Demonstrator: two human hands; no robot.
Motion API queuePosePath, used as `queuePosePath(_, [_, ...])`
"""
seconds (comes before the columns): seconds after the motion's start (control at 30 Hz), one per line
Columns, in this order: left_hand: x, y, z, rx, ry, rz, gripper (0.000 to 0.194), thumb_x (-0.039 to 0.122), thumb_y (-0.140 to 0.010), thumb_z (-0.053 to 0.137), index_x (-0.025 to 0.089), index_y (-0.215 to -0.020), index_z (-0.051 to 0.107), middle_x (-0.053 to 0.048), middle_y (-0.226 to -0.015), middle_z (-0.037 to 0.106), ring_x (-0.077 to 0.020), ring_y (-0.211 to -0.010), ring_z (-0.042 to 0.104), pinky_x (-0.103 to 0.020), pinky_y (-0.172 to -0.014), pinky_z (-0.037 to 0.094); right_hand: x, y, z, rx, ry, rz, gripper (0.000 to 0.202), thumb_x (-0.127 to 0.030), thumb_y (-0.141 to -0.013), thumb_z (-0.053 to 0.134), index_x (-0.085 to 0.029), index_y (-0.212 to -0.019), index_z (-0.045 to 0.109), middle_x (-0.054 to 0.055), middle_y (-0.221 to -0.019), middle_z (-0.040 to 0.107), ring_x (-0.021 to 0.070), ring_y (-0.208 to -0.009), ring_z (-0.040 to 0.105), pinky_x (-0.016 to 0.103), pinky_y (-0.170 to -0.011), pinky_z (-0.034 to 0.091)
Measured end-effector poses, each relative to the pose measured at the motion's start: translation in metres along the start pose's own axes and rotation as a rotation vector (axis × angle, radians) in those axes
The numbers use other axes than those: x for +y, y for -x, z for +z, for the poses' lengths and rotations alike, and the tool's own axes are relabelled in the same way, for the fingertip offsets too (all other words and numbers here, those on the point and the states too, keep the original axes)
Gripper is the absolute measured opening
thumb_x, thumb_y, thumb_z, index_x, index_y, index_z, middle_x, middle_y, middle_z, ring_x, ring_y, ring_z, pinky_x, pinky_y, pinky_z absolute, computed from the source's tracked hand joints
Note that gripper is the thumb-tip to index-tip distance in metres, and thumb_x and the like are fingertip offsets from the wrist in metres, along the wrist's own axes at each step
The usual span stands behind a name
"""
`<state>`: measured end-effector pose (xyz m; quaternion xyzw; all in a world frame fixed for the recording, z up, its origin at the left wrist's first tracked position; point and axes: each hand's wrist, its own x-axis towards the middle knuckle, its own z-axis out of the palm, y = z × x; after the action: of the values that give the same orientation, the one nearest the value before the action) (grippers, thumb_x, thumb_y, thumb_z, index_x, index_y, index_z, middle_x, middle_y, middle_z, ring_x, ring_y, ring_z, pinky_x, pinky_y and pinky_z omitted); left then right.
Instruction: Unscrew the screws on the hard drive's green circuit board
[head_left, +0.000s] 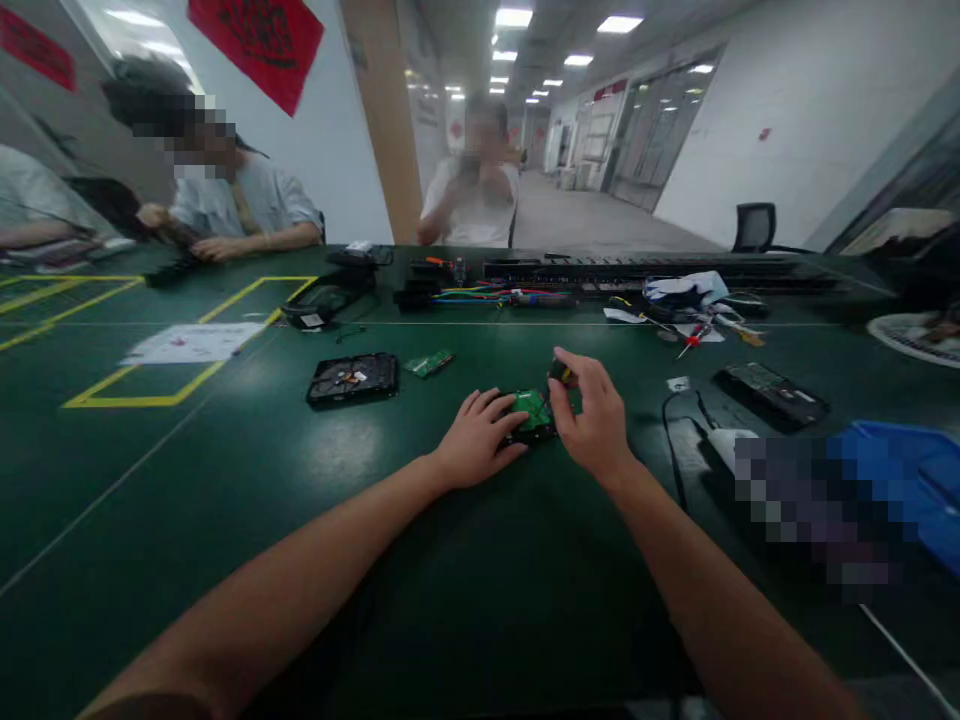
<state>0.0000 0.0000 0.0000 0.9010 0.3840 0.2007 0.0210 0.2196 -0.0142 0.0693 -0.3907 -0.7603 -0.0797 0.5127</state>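
Observation:
In the middle of the table lies a hard drive (534, 434) with a green circuit board (532, 404) facing up. My left hand (480, 440) grips its left end, fingers across the top and thumb along the near edge. Between the thumb and fingers of my right hand (592, 415) is a screwdriver (559, 370) with a dark, yellow-marked handle. It stands nearly upright over the drive's right side; its tip is too small to make out. Left of my hands are another hard drive (352, 380) and a loose green circuit board (430, 364).
Rightward lie a dark drive (772, 393), a black cable (667, 440) and a blue bin (900, 470). Coloured wires (495, 296) and tools (697, 335) spread along the back. A paper sheet (195, 343) lies left. People (232, 205) sit across the table.

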Motion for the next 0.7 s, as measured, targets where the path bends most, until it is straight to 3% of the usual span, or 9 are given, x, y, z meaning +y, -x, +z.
queuePosePath(0.2, [-0.0027, 0.0007, 0.0003, -0.005, 0.008, -0.002, 0.054, 0.055, -0.102, 0.062, 0.029, -0.15, 0.059, -0.009, -0.162, 0.05, -0.0397, -0.157, 0.035, -0.067, -0.13, 0.026, 0.0026, -0.0004, -0.0016, 0.051, 0.054, 0.045, 0.034, -0.028, -0.099, 0.072, -0.026, -0.13, 0.06, 0.008, -0.111, 0.066, 0.0239, -0.097, 0.067, 0.044, -0.085, 0.06])
queuePosePath(0.33, [-0.0037, 0.0013, 0.0002, -0.008, 0.005, 0.001, 0.055, 0.055, -0.103, 0.061, 0.03, -0.151, 0.057, -0.009, -0.163, 0.049, -0.0393, -0.157, 0.035, -0.067, -0.129, 0.026, 0.0013, -0.0008, -0.0004, 0.038, 0.034, 0.054, 0.034, -0.029, -0.099, 0.071, -0.027, -0.131, 0.061, 0.008, -0.112, 0.065, 0.024, -0.098, 0.067, 0.043, -0.083, 0.061])
queuePosePath(0.7, [-0.0028, 0.0013, 0.0001, -0.001, 0.008, -0.002, 0.054, 0.055, -0.103, 0.061, 0.029, -0.149, 0.059, -0.01, -0.162, 0.051, -0.0389, -0.157, 0.036, -0.067, -0.13, 0.026, 0.0013, 0.0003, 0.0007, -0.079, -0.042, 0.081, 0.05, -0.016, -0.105, 0.049, -0.031, -0.153, 0.05, 0.01, -0.136, 0.069, 0.0271, -0.12, 0.069, 0.053, -0.104, 0.058])
